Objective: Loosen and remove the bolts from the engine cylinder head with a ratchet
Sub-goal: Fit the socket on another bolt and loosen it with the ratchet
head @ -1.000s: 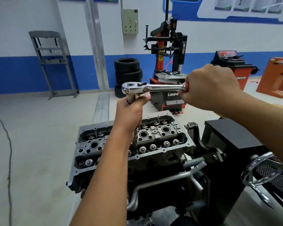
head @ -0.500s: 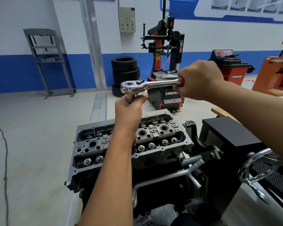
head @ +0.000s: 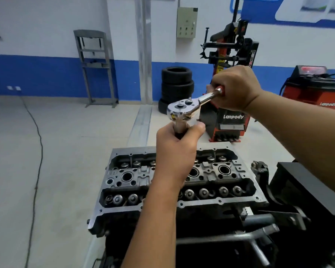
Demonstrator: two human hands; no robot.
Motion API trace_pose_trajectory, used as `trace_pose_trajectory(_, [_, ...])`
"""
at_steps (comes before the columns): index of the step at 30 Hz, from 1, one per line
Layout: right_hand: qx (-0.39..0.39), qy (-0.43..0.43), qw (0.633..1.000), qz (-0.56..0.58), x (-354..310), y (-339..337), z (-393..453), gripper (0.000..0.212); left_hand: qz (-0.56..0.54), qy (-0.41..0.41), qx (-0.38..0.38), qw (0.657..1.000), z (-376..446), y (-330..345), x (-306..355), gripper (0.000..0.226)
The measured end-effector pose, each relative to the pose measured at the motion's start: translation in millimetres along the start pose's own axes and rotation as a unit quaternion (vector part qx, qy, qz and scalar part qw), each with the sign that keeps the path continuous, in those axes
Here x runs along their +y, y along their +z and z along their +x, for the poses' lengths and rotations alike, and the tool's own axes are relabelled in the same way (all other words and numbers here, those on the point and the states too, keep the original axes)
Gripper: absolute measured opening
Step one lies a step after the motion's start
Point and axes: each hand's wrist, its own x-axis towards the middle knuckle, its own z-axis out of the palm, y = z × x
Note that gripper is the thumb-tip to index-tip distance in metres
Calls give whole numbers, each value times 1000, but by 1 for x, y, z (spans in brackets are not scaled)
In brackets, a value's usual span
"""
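Note:
A grey engine cylinder head [head: 211, 203] sits on a stand in front of me, its valve springs and plug wells exposed. A chrome ratchet [head: 182, 109] with a red grip stands above it on a long extension bar. My left hand [head: 177, 151] grips the extension just under the ratchet head and hides the bar below, along with the bolt it reaches. My right hand [head: 234, 88] is wrapped round the red handle, which points away to the upper right.
A black engine stand [head: 306, 192] with tubes and brackets is at the right. Behind stand a red tyre changer [head: 228, 120], stacked tyres [head: 176, 84], a red wheel balancer [head: 315, 86] and a grey frame [head: 95, 66]. A black cable [head: 37, 151] runs across the floor at left.
My right hand has swung the ratchet handle away from me, from pointing right to pointing far right and up. My left hand kept its hold on the extension.

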Motion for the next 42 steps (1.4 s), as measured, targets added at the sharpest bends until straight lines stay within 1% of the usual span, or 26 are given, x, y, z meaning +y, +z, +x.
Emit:
trace_pose_trajectory(2, [19,20,999,46,-14,18,17,34,10,12,-10,1000,-5,5,-1,51])
trace_pose_trajectory(4, [6,27,992,122,-42,37,41,31,35,24,-4,999,-12,14,2,52])
trace_pose_trajectory(6, [-23,14,982,185,-78,54,65,28,46,29,34,998,-10,14,4,54])
trace_pose_trajectory(8, [-54,11,967,247,-110,66,76,26,29,24,77,996,-4,4,1,55])
trace_pose_trajectory(10, [-45,13,959,278,-126,75,80,25,17,22,94,995,-2,-4,1,52])
trace_pose_trajectory(12, [-33,30,955,294,-126,78,79,22,20,33,89,995,-3,-5,2,51])
trace_pose_trajectory(15, [-23,104,951,290,-111,73,70,16,14,30,69,997,-4,-4,1,54])
trace_pose_trajectory(18, [31,200,953,225,-81,54,38,15,0,32,32,999,-2,-8,-3,54])
trace_pose_trajectory(20, [70,257,943,198,-68,29,-1,16,-11,29,15,999,-2,-8,-4,55])
trace_pose_trajectory(21, [93,284,937,182,-67,16,-24,20,-18,24,8,1000,0,-8,-4,54])
trace_pose_trajectory(23, [169,314,922,149,-78,-9,-72,30,-24,10,0,1000,4,-6,-5,49])
trace_pose_trajectory(25, [253,301,903,172,-100,-32,-112,33,-19,4,-10,1000,7,-1,-6,48])
trace_pose_trajectory(27, [304,272,892,195,-120,-42,-136,34,-12,1,-17,1000,7,3,-6,48])
trace_pose_trajectory(30, [366,247,874,201,-123,-35,-125,25,-23,0,2,1000,6,4,-5,48])
trace_pose_trajectory(31, [373,262,863,218,-116,-29,-110,23,-22,4,11,1000,4,4,-5,48])
trace_pose_trajectory(32, [354,295,847,264,-106,-22,-90,28,-16,15,19,1000,0,5,-6,48])
trace_pose_trajectory(33, [300,336,826,338,-97,-16,-68,33,-6,30,22,999,-6,8,-7,47])
trace_pose_trajectory(34, [226,358,802,421,-88,-9,-47,36,8,47,21,999,-12,12,-7,44])
trace_pose_trajectory(35, [155,355,783,487,-81,-3,-29,36,26,59,22,998,-17,16,-6,41])
trace_pose_trajectory(36, [103,341,775,523,-79,3,-13,33,45,63,33,996,-19,18,-5,40])
trace_pose_trajectory(37, [77,327,778,532,-82,7,-3,31,57,62,52,995,-19,18,-5,40])
trace_pose_trajectory(39, [50,304,800,515,-100,5,5,32,45,49,100,993,-14,11,-1,41])
trace_pose_trajectory(41, [56,260,853,450,-124,-7,-14,32,23,40,122,991,-11,1,2,33])
trace_pose_trajectory(42, [82,246,875,410,-134,-13,-32,28,13,41,114,993,-12,-1,3,30])
